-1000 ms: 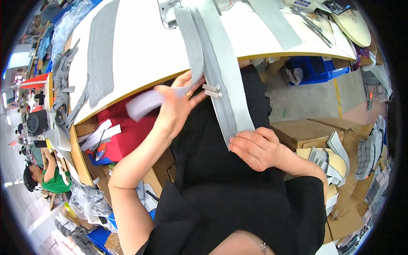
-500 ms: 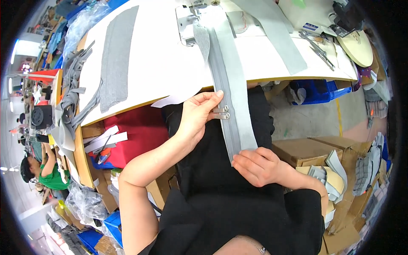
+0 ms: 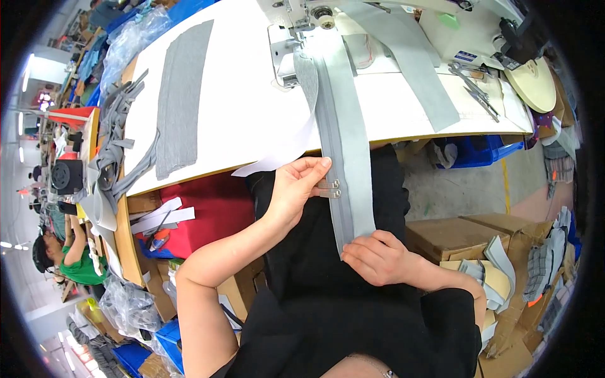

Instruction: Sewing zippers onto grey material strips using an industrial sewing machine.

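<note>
A long grey zipper (image 3: 333,132) runs down from the sewing machine (image 3: 309,25) over the table's front edge toward my lap, with a pale grey-green fabric strip (image 3: 358,151) along its right side. My left hand (image 3: 293,192) is closed, thumb and fingers pinching the zipper's left edge. Just below the thumb, two metal zipper sliders (image 3: 329,189) sit on the zipper, their pulls pointing left toward my fingers. Fingers wrapped around the lower end of zipper and strip, my right hand (image 3: 380,258) is closed as well. Grey fabric (image 3: 307,79) lies at the zipper's upper left.
On the white table (image 3: 246,82) lie a grey fabric panel (image 3: 184,101), another pale strip (image 3: 425,79) and metal scissors (image 3: 476,94). Below are a blue bin (image 3: 472,151), red cloth (image 3: 217,205) and cardboard boxes (image 3: 450,238). A person in green (image 3: 79,264) works far left.
The whole scene sits a little lower as the view has tilted up, showing more of the sewing machine. Both hands keep their grips on the zipper and strip, which hang slightly straighter.
</note>
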The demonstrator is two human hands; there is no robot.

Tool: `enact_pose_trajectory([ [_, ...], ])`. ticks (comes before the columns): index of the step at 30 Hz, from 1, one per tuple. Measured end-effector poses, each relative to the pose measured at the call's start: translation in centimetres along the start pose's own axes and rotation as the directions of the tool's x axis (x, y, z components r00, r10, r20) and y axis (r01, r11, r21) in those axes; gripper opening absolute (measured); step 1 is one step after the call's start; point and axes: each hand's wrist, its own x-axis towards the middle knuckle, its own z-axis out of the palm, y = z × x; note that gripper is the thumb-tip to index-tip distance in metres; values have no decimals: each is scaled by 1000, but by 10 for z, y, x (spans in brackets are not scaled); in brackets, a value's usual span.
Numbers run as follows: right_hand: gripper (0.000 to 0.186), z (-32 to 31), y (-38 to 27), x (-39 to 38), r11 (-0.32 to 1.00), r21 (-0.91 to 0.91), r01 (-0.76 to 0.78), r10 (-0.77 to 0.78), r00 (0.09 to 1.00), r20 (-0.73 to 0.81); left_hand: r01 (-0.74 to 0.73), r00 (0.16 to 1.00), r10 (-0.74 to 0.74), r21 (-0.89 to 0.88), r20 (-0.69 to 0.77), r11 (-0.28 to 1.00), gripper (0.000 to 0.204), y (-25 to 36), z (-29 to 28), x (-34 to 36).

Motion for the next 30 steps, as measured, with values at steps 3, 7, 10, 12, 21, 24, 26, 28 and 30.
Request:
enact_pose_trajectory([
  [3, 9, 3, -1, -1, 1000, 19, -13, 13, 1000, -11, 59, 998, -59, 89, 5, 994, 33, 3, -5, -2],
  [7, 8, 6, -1, -1, 998, 51, -25, 27, 999, -28, 14, 998, -29, 286, 49, 958, 33, 13, -22, -14],
  [10, 8, 7, 0, -3, 998, 55, -37, 39, 999, -24, -107, 993, 84, 334, 81, 937, 24, 15, -17, -29],
  [12, 8, 8, 1, -2, 998, 57, -37, 39, 999, -29, -380, 884, 222, 356, 411, 854, 18, 16, -10, -37],
  [21, 9, 5, 0, -1, 996, 75, -42, 43, 999, -10, -215, 971, 239, 346, -29, 913, 19, 2, -11, -24],
  [24, 10, 5, -1, -1, 996, 74, -42, 43, 999, -8, -31, 995, 60, 304, -84, 952, 26, 8, 1, -14],
  [26, 10, 5, -1, 0, 996, 73, -44, 45, 999, -5, -25, 998, 37, 247, -45, 969, 27, 9, 0, -7],
  [28, 9, 5, -2, 0, 997, 67, -46, 47, 999, -5, -13, 1000, 14, 189, -4, 982, 28, 7, -1, -3],
  [30, 9, 5, -2, 0, 997, 67, -44, 44, 999, -6, -43, 999, 43, 174, 1, 984, 28, 2, -2, -2],
])
